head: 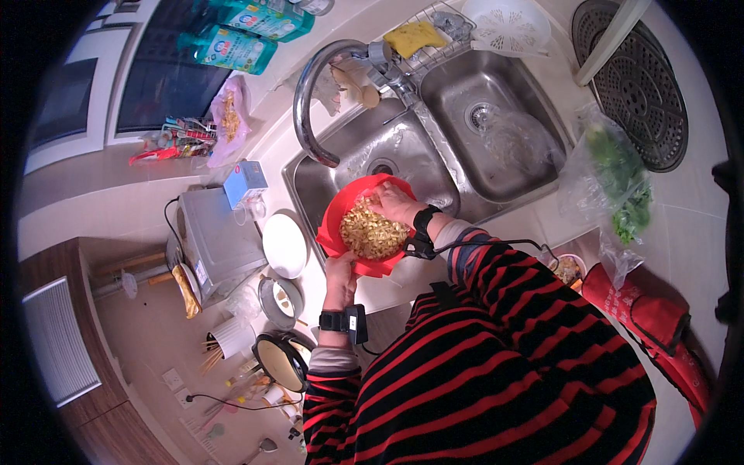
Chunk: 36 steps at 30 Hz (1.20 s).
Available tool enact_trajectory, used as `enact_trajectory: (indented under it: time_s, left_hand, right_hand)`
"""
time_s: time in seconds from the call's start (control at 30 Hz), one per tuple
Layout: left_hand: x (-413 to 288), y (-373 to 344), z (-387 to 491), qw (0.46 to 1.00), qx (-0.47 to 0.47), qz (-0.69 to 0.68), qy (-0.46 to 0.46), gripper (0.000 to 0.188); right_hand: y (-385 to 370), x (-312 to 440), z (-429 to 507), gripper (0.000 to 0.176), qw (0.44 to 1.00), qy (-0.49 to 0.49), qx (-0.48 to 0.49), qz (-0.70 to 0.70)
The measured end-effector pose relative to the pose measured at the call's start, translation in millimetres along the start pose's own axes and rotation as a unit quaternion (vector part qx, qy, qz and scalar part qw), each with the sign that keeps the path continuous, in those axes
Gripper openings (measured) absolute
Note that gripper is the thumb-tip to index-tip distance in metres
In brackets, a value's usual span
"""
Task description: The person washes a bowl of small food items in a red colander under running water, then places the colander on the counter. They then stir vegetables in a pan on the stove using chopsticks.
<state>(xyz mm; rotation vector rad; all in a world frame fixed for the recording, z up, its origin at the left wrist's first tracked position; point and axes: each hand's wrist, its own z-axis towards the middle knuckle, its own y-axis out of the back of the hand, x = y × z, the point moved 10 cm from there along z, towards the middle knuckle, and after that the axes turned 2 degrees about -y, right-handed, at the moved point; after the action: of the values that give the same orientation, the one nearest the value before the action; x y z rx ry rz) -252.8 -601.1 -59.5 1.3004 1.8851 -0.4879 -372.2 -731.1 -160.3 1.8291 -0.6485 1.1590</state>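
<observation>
A red plastic basin [332, 224] is held over the front edge of the left sink bowl [401, 139]. Inside it lies a heap of pale yellow pieces that look like bean sprouts [372, 232]. My left hand [341, 273] grips the basin's near-left rim, thumb on top. Reaching into the basin from the right, my right hand [397, 203] touches the heap near the far wall. Its fingertips are partly hidden, so whether they pinch anything is unclear. The curved chrome faucet [299, 104] arches just beyond the basin.
A clear plastic bag [517, 139] lies in the right sink bowl [459, 81]. Bagged leafy greens [619, 168] rest on the right counter. To the left are a white plate [285, 246], a metal pot [281, 302] and a chopstick holder [231, 337]. A yellow sponge [414, 39] sits behind the faucet.
</observation>
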Motion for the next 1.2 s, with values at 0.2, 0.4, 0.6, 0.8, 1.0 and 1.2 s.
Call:
enact_trajectory:
  time_s: [0.2,0.4,0.6,0.8,1.0,1.2]
  left_hand:
    - [-6,-3,0,1.0,-0.007,0.024,0.003,0.031]
    - [-17,-13,-2,0.999,0.014,0.033,-0.014,0.034]
    - [-25,-22,1,0.999,0.027,0.04,-0.02,0.034]
    - [-24,-20,16,0.997,0.041,0.064,-0.015,0.043]
    - [-29,-22,20,0.993,0.03,0.11,-0.018,0.035]
    - [-41,-36,17,0.992,0.046,0.113,-0.017,0.032]
  right_hand:
    - [-2,-7,3,0.056,1.0,-0.007,-0.028,-0.008]
    - [4,-6,0,0.049,0.999,-0.012,-0.033,0.013]
    - [9,-6,-4,0.049,0.998,-0.01,-0.052,0.021]
    - [-2,-15,4,0.056,0.999,-0.033,-0.006,0.005]
    - [0,-22,7,0.063,0.998,-0.054,-0.012,0.011]
    - [2,-27,5,0.068,0.996,-0.082,0.001,0.033]
